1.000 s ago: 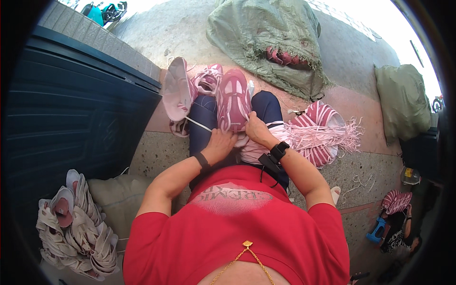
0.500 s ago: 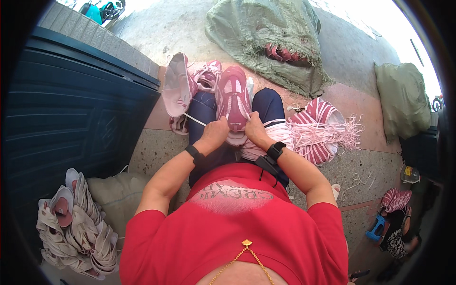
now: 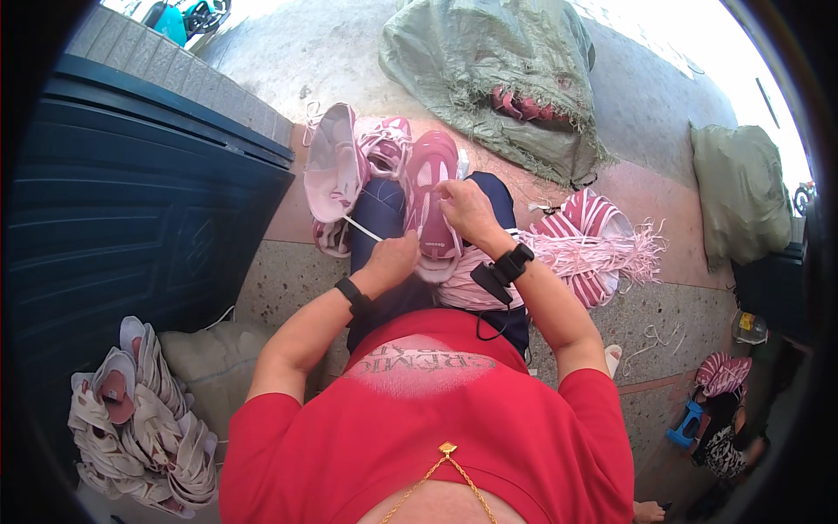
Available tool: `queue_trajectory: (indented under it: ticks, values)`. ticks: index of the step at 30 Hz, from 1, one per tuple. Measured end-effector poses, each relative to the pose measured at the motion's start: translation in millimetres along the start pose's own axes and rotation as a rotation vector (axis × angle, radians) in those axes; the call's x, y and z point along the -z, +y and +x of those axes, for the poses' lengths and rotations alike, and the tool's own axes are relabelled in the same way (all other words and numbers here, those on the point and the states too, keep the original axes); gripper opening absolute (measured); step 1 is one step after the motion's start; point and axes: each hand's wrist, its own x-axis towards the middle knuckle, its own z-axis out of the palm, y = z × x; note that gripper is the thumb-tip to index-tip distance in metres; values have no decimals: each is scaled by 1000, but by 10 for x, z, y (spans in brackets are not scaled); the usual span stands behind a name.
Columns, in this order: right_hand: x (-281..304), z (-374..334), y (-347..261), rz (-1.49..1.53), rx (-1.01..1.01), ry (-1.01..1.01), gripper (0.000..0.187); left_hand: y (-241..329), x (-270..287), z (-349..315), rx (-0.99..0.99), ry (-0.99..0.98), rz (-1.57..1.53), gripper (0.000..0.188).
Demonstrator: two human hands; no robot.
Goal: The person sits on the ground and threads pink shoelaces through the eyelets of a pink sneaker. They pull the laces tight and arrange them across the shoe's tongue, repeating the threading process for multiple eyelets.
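Starting far left: stack of pale shoe uppers (image 3: 140,419) lies by a dark blue shutter (image 3: 131,201), w/ a grey sack (image 3: 205,371) beside it. Upturned pink shoe (image 3: 333,166) stands sole-out near the knee. Left hand (image 3: 393,259), forearm bent in from lower left, wrist w/ black band, fingers curled shut, pinching a white lace (image 3: 362,229) pulled taut to the left. Pink sneaker (image 3: 432,205) rests on the lap, toe pointing away. Right hand (image 3: 463,205), arm angled in from right w/ black watch, fingertips pinched at the sneaker's lace area. Further right: bundle of pink-white laces (image 3: 594,244), green sack (image 3: 502,74) behind.
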Motion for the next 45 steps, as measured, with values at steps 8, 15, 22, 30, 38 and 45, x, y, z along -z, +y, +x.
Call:
queue_trajectory:
  ticks: [8,15,22,30,38,45]
  values:
    - [-230,169,183,-121,19,-75,24,-45,-22,21,9,29,-35,16]
    - [-188,293,341,39,-42,-261,17,-19,-46,26,14,48,-12,17]
    - [17,574,468,127,-94,-601,19,1,-94,8,30,100,-8,16]
    - [-43,664,745,191,-176,-303,18,39,-73,25,33,108,16,17]
    - [697,264,621,43,-94,-248,19,30,67,57,140,-9,-165,27]
    - [568,-619,596,-230,145,-159,13,-29,133,138,120,-92,-238,36]
